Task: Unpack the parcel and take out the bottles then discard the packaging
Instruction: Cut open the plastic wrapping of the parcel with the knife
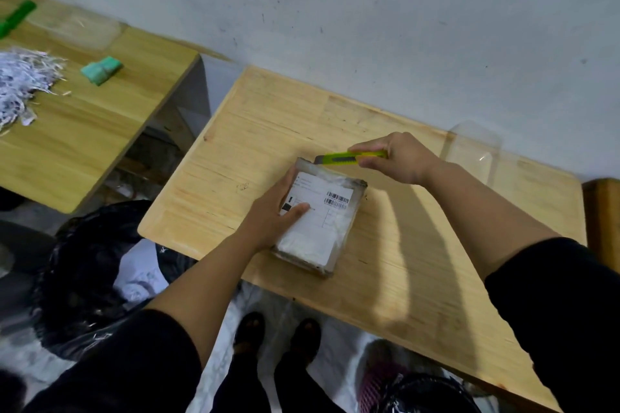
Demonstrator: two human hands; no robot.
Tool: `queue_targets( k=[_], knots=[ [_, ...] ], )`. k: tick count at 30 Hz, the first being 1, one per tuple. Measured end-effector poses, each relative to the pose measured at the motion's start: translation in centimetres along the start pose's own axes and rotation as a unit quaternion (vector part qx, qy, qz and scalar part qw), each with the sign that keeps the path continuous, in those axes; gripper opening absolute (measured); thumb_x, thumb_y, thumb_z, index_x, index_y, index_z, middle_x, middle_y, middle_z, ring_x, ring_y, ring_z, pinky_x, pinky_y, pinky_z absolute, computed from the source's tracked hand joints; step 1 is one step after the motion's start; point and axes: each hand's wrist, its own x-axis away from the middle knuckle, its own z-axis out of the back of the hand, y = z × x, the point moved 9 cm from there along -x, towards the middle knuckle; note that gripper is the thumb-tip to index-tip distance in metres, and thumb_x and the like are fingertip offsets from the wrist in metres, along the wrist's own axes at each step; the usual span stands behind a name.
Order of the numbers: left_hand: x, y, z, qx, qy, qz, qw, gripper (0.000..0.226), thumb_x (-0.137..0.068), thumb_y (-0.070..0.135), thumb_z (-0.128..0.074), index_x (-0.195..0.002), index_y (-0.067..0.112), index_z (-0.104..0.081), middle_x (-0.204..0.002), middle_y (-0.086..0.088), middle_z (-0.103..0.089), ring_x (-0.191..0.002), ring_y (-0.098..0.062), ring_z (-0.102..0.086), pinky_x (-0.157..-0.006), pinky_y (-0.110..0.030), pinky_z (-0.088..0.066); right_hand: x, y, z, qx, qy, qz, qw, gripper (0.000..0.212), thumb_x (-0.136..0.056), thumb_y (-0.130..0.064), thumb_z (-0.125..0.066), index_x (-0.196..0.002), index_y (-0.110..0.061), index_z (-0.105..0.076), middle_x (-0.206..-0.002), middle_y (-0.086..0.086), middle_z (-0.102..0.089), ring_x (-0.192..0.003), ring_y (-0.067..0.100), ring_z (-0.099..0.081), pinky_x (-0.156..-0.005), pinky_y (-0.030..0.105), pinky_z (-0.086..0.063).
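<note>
Clearly, the task is at an early stage: the parcel, a flat rectangular package wrapped in whitish plastic w/ a white shipping label and barcode on top [318, 218], is seen sealed and lying on the light wooden counter [419, 245], toward its near-left part. No bottles are seen yet; whatever is inside is hidden by the wrap.

The parcel is steadied by the left hand [273, 216], laid along its left edge, thumb pressed flat on the label and the other fingers apparently down the side, though those are hidden. A yellow-green utility knife w/ a dark slider [350, 158] is gripped by the right hand [396, 157], fingers curled round its handle. The knife tip is held at the parcel's far left corner; whether the blade is out or already in the wrap can't be told, as the frame is blurred there.

Judged from this, the step in hand is slitting the far edge. Left to do: cut completed, wrap opened, bottles taken out and set on the counter, packaging discarded. A black plastic bin bag [87, 265] w/ white crumpled paper in it is seen on the floor just left of the counter, prob. where the packaging is meant to go.
</note>
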Motion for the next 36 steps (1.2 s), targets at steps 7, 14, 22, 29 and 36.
queue_targets(
  k=[7,14,22,29,36],
  knots=[
    [0.1,0.1,0.1,-0.001,-0.002,0.005,1.000,0.073,-0.091,0.037,-0.054,-0.148,0.033,-0.008,-0.151,0.008,-0.033,-0.131,-0.012,-0.041,-0.092,-0.016,-0.030,0.5,0.6,0.1,0.037,-0.032,-0.017,0.999,0.033,-0.089,-0.028,-0.060,-0.122,-0.030,-0.060,-0.115,0.005,-0.069,-0.096,0.027,-0.062,-0.083,0.030,-0.045],
    [0.2,0.1,0.0,0.005,-0.007,0.011,1.000,0.075,-0.091,0.038,-0.054,-0.148,0.032,-0.006,-0.152,0.011,-0.030,-0.132,-0.010,-0.039,-0.096,-0.016,-0.029,1.8,1.0,1.2,0.051,-0.038,-0.021,0.998,0.032,-0.088,-0.027,-0.061,-0.120,-0.030,-0.061,-0.117,0.001,-0.068,-0.084,0.020,-0.059,-0.074,0.022,-0.037],
    [0.0,-0.2,-0.1,-0.012,-0.009,0.009,1.000,0.077,-0.090,0.041,-0.053,-0.148,0.034,-0.003,-0.151,0.010,-0.031,-0.132,-0.012,-0.040,-0.099,-0.020,-0.030,3.0,1.2,1.4,0.061,-0.038,-0.029,0.997,0.033,-0.089,-0.025,-0.059,-0.122,-0.030,-0.060,-0.119,0.001,-0.067,-0.081,0.014,-0.050,-0.075,0.021,-0.034],
    [-0.1,-0.3,-0.1,-0.023,-0.005,0.006,1.000,0.076,-0.091,0.040,-0.053,-0.148,0.031,-0.004,-0.153,0.008,-0.030,-0.134,-0.014,-0.038,-0.101,-0.024,-0.030,4.5,2.1,1.9,0.056,-0.032,-0.056,0.996,0.032,-0.089,-0.024,-0.060,-0.121,-0.030,-0.060,-0.120,0.001,-0.067,-0.086,0.014,-0.052,-0.077,0.021,-0.035],
    [-0.2,-0.3,-0.1,-0.036,0.002,0.001,0.999,0.075,-0.091,0.040,-0.052,-0.148,0.031,-0.005,-0.148,-0.001,-0.038,-0.126,-0.023,-0.047,-0.095,-0.029,-0.037,9.1,2.8,1.4,-0.061,0.115,-0.157,0.979,0.034,-0.090,-0.024,-0.058,-0.124,-0.025,-0.058,-0.123,0.008,-0.064,-0.112,0.027,-0.057,-0.089,0.024,-0.041]
  ],
)
